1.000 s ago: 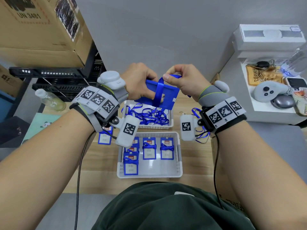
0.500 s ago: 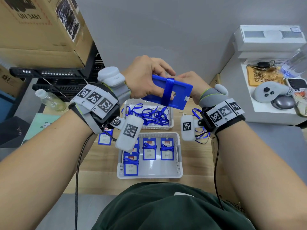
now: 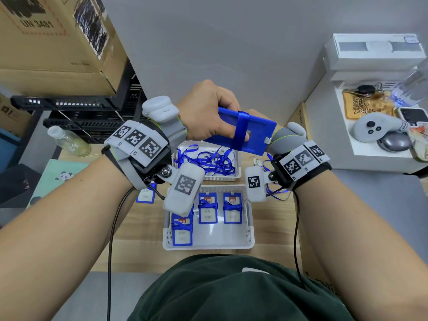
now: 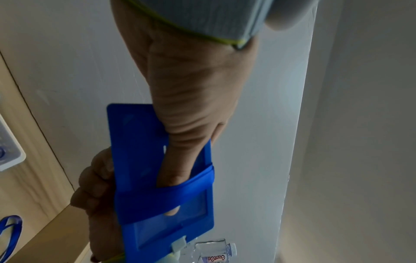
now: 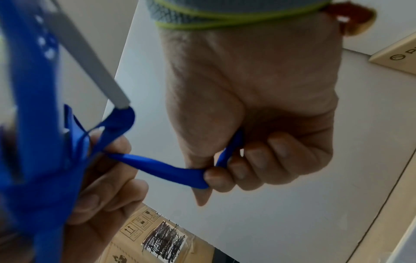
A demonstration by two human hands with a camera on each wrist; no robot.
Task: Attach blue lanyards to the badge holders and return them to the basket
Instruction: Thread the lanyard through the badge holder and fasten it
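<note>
Wooden desk: near white basket holding blue badge holders with lanyards wound round them; far basket with loose tangled lanyards; one more badge lying left of the baskets, partly hidden by the left wrist rig. Cardboard box upper left; game controller on the white side unit. Blue badge holder raised above the far basket, blocking most of the right hand. Left hand: fingers curled round the holder's left end, thumb lying on its face under the lanyard band. Right hand: fingers closed, pinching a lanyard strand running from the holder; strand apparently taut, view blurred
</note>
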